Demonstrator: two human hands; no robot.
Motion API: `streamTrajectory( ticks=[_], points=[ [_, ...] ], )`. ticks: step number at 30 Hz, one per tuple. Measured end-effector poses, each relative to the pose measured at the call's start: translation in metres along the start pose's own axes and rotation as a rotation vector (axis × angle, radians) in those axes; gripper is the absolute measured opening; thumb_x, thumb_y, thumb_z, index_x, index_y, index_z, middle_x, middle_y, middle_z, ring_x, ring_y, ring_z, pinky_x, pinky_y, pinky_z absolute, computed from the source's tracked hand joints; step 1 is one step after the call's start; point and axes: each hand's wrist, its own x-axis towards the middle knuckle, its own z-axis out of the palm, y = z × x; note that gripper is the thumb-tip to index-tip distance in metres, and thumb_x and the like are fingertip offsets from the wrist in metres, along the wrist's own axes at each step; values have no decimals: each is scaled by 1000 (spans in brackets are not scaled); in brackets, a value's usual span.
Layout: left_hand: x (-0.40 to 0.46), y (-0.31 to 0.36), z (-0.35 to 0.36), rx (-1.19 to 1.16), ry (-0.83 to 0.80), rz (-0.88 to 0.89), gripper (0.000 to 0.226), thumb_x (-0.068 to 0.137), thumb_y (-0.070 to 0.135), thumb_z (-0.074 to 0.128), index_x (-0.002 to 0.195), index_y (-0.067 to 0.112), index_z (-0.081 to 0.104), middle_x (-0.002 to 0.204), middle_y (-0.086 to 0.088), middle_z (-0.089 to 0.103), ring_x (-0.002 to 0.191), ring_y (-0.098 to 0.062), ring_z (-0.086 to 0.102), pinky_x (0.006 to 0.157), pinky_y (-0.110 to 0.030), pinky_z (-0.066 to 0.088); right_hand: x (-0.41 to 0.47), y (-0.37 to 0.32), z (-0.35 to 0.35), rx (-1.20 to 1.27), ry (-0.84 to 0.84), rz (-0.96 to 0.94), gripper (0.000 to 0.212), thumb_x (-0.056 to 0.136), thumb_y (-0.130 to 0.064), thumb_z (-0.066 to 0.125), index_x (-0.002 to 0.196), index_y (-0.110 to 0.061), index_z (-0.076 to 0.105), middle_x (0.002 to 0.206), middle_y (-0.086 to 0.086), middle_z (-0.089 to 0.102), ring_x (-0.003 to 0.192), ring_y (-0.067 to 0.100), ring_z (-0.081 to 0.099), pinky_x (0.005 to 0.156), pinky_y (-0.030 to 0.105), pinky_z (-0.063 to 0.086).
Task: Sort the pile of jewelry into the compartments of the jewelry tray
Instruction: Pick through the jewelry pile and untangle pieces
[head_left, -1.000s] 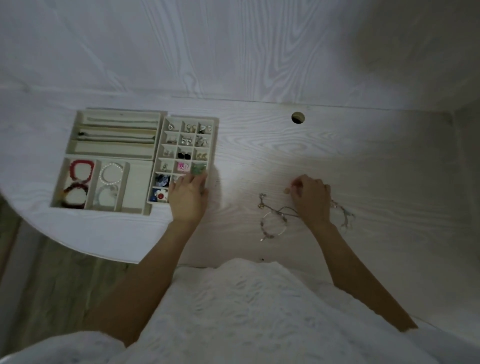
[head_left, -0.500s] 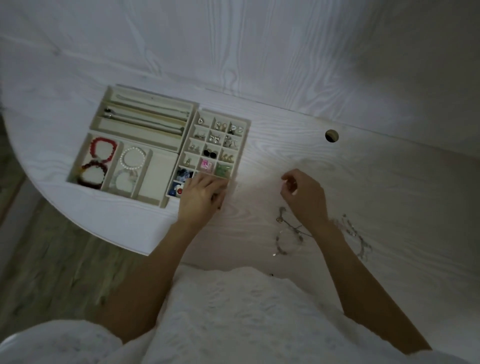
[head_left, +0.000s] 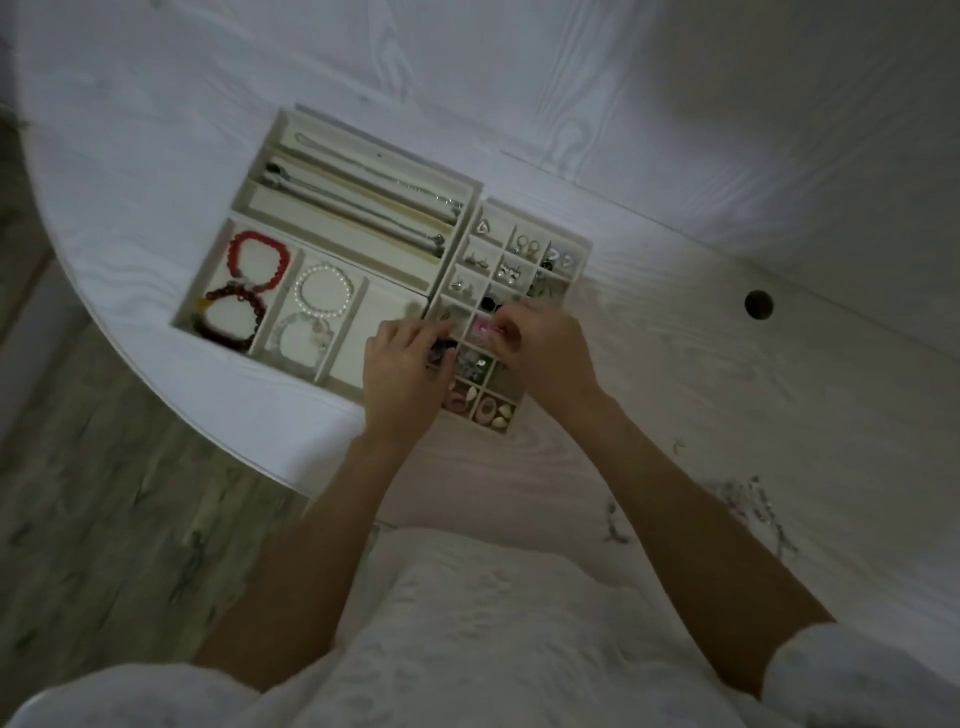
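Observation:
The beige jewelry tray (head_left: 457, 228) lies on the white table. Its long slots hold necklaces (head_left: 363, 197). Red and dark bead bracelets (head_left: 249, 260) and a pearl bracelet (head_left: 323, 290) fill the front left compartments. A grid of small cells (head_left: 519, 260) holds earrings. My left hand (head_left: 400, 374) rests on the grid's near left part, fingers loosely bent. My right hand (head_left: 545, 353) hovers over the grid, fingertips pinched together beside the pink piece (head_left: 482, 327); what they pinch is too small to see. Leftover chains (head_left: 758, 504) lie on the table at the right.
Another thin chain (head_left: 617, 526) and a tiny loose piece (head_left: 678, 446) lie right of my right forearm. A round cable hole (head_left: 758, 305) sits near the wall. The table's curved edge (head_left: 156, 358) drops to the floor on the left.
My right hand lifted from the pile at the right, fingers pinched, and moved left to the small-cell grid. My left hand stayed on the grid. The view swung left.

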Motion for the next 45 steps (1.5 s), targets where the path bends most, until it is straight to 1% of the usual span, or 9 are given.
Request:
streamTrajectory(
  ticks=[3, 6, 9, 12, 15, 22, 29, 39, 45],
  points=[
    [-2, -5, 2, 11, -29, 16, 31, 83, 30, 53, 107, 16, 68, 97, -2, 67, 91, -23, 51, 74, -28, 34, 2, -1, 8, -125, -4, -28, 11, 75, -8, 72, 72, -5, 63, 66, 10, 60, 57, 26, 56, 53, 21, 34],
    [-2, -7, 3, 23, -54, 31, 30, 83, 30, 55, 107, 16, 68, 96, -1, 67, 91, -20, 48, 74, -25, 31, 3, -6, 19, -220, -160, 0, 11, 84, -11, 65, 93, -5, 66, 77, 12, 63, 67, 30, 61, 52, 27, 37],
    [-1, -7, 1, -19, -54, 25, 30, 84, 29, 56, 108, 16, 68, 96, -2, 66, 93, -18, 46, 76, -21, 27, 3, -10, 12, -67, -254, 114, 33, 84, -18, 67, 116, -11, 62, 95, 10, 68, 82, 26, 63, 70, 34, 51],
    [2, -7, -3, -41, -54, 15, 29, 85, 30, 55, 106, 15, 69, 95, -2, 65, 93, -19, 47, 77, -22, 28, -4, -5, -4, 140, -111, 256, 29, 80, -10, 70, 109, -10, 66, 92, 5, 70, 79, 17, 63, 77, 30, 51],
    [6, -6, -4, -30, -81, 17, 26, 85, 32, 56, 100, 16, 69, 92, -4, 63, 89, -24, 52, 76, -25, 31, -8, 6, -5, 67, -102, 289, 22, 81, -6, 65, 102, -11, 68, 94, 5, 65, 85, 17, 57, 72, 25, 42],
    [22, 3, 2, 89, -181, 124, 26, 79, 38, 63, 85, 13, 70, 81, -8, 58, 77, -27, 53, 66, -30, 36, 0, 13, 15, -149, -158, 124, 12, 83, -13, 64, 90, -6, 70, 86, 13, 53, 81, 28, 49, 62, 30, 36],
    [29, 1, 2, 201, -233, 251, 23, 85, 34, 55, 88, 16, 69, 86, -9, 59, 80, -29, 53, 67, -35, 37, -1, 18, 17, -290, -140, -46, 16, 85, -19, 59, 82, -8, 70, 82, 12, 53, 78, 29, 49, 64, 31, 29],
    [34, -2, -2, 322, -261, 362, 24, 86, 30, 52, 95, 12, 66, 95, -12, 59, 87, -30, 52, 71, -37, 35, -5, 21, 18, -205, -175, -131, 21, 87, -23, 52, 86, -13, 71, 85, 11, 52, 81, 29, 48, 66, 39, 41],
    [46, -7, -4, 348, -274, 525, 25, 86, 32, 53, 89, 9, 64, 95, -12, 58, 83, -29, 50, 70, -37, 33, -11, 25, 19, -271, -126, -157, 18, 87, -24, 55, 84, -16, 71, 84, 9, 53, 82, 26, 48, 69, 32, 31]
  ],
)
